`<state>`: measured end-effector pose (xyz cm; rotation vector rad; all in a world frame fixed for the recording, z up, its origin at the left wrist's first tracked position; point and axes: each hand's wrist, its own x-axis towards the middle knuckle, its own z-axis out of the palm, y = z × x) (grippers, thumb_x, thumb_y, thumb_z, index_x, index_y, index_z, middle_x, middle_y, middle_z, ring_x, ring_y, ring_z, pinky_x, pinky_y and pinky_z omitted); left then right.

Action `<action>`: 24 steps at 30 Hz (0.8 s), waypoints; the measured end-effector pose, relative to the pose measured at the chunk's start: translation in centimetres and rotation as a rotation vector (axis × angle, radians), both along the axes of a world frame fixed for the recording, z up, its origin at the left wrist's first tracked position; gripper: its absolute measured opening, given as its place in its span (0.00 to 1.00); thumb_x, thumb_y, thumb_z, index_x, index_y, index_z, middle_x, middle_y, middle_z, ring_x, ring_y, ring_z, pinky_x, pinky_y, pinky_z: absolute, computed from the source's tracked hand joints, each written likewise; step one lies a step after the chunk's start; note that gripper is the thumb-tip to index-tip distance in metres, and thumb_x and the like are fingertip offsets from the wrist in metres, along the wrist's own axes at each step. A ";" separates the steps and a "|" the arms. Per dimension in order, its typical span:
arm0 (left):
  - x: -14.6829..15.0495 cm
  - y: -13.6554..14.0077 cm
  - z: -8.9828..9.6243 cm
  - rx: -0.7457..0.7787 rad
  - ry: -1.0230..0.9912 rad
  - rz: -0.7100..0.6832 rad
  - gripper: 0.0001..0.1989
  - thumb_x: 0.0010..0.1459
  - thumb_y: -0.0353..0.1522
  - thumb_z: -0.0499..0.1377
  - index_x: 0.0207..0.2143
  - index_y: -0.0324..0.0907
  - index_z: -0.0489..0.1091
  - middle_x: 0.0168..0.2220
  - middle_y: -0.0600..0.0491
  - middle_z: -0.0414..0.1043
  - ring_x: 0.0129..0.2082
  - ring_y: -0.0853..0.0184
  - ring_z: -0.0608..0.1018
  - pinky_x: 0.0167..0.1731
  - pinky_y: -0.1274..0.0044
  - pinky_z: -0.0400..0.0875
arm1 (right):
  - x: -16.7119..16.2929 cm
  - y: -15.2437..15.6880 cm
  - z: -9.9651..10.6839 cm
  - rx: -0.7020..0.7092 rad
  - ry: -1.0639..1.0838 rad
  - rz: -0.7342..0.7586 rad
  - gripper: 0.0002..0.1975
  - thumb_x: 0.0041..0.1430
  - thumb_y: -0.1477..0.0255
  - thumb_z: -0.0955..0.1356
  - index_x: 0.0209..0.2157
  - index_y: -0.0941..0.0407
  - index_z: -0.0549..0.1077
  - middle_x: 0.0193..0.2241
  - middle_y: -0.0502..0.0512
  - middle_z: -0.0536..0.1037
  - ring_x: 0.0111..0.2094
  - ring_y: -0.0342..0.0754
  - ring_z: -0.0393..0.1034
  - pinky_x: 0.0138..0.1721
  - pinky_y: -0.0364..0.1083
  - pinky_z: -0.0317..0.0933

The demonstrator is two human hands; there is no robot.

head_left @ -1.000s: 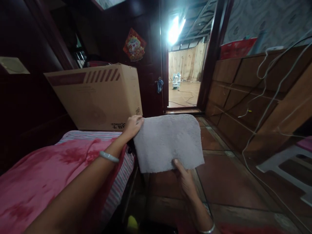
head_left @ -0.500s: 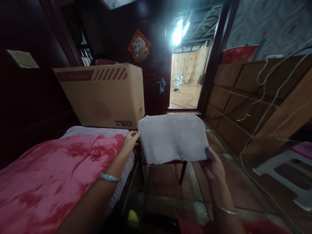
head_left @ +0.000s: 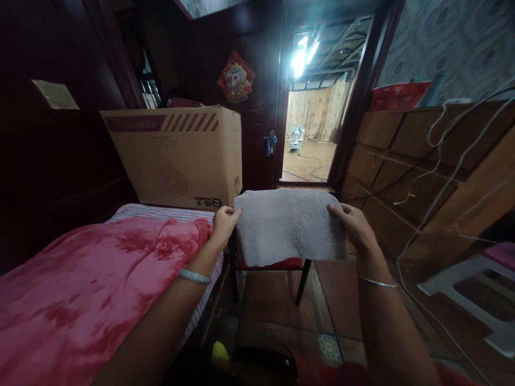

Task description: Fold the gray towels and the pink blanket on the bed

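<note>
A grey, fuzzy towel [head_left: 287, 228] hangs spread over the back of a chair [head_left: 277, 264], whose red seat shows beneath the cloth. My left hand [head_left: 225, 226] pinches the towel's left edge near the upper corner. On the other side, my right hand [head_left: 354, 222] grips the right edge near the top corner, thumb toward me. Most of the chair's back is hidden behind the cloth; its dark legs reach the tiled floor.
A bed with a pink blanket [head_left: 116, 268] lies left, and a large cardboard box [head_left: 173, 158] stands behind it. Wooden drawers [head_left: 406, 166] with trailing white cables are on the right, near a white plastic stool [head_left: 470, 289]. An open doorway shows a fan [head_left: 296, 139].
My right hand has moved up along the towel's right edge, from the lower part to near the top corner. My left hand keeps its hold, slightly higher on the left edge.
</note>
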<state>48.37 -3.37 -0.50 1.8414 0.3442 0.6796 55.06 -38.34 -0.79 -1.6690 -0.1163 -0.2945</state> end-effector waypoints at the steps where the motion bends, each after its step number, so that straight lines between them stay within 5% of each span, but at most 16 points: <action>1: 0.1 0.0 0.3 -0.009 -0.006 -0.015 0.15 0.44 0.43 0.67 0.25 0.42 0.71 0.25 0.53 0.72 0.29 0.64 0.74 0.29 0.76 0.65 | 0.3 0.4 0.1 -0.026 -0.010 -0.025 0.30 0.35 0.48 0.75 0.30 0.61 0.79 0.24 0.53 0.75 0.27 0.46 0.65 0.27 0.43 0.54; 8: 1.6 0.2 3.0 -0.038 -0.081 -0.042 0.13 0.44 0.41 0.65 0.23 0.40 0.71 0.22 0.56 0.70 0.27 0.69 0.69 0.30 0.77 0.61 | 1.8 2.0 -0.7 -0.121 -0.233 -0.234 0.31 0.43 0.44 0.67 0.32 0.59 0.77 0.29 0.56 0.79 0.30 0.50 0.68 0.32 0.46 0.59; 14: 1.9 0.5 2.3 -0.006 -0.005 -0.035 0.12 0.44 0.39 0.66 0.21 0.40 0.71 0.20 0.57 0.68 0.25 0.68 0.69 0.29 0.76 0.62 | 2.3 1.1 -1.5 -0.355 -0.202 -0.228 0.33 0.47 0.42 0.64 0.34 0.58 0.77 0.31 0.61 0.80 0.33 0.55 0.71 0.34 0.49 0.63; 17: 1.5 0.8 2.3 0.020 0.023 -0.025 0.10 0.48 0.38 0.64 0.25 0.39 0.72 0.23 0.54 0.71 0.27 0.65 0.73 0.33 0.74 0.67 | 1.9 0.8 -1.4 -0.438 -0.214 -0.346 0.30 0.52 0.45 0.64 0.38 0.58 0.77 0.31 0.62 0.79 0.34 0.57 0.71 0.36 0.51 0.64; 19: 1.1 0.4 2.8 0.154 -0.008 0.054 0.10 0.51 0.37 0.63 0.31 0.38 0.75 0.32 0.49 0.76 0.35 0.61 0.77 0.41 0.70 0.71 | 1.3 1.2 -0.8 -0.495 -0.340 -0.465 0.29 0.57 0.49 0.63 0.45 0.58 0.77 0.36 0.64 0.79 0.39 0.60 0.71 0.42 0.55 0.65; 21: 0.6 -0.7 3.6 0.462 -0.082 0.086 0.18 0.54 0.37 0.63 0.45 0.37 0.75 0.47 0.42 0.77 0.49 0.55 0.76 0.53 0.64 0.69 | 0.7 2.1 0.2 -0.589 -0.553 -0.481 0.27 0.63 0.53 0.62 0.52 0.57 0.75 0.46 0.66 0.78 0.48 0.62 0.69 0.50 0.59 0.63; 24: 0.2 -3.1 4.8 0.984 -0.128 -0.113 0.37 0.55 0.44 0.66 0.63 0.38 0.65 0.66 0.38 0.64 0.66 0.49 0.64 0.66 0.56 0.55 | 0.3 4.3 2.1 -0.827 -0.795 -0.291 0.29 0.66 0.53 0.62 0.63 0.54 0.68 0.59 0.65 0.72 0.60 0.63 0.62 0.59 0.62 0.56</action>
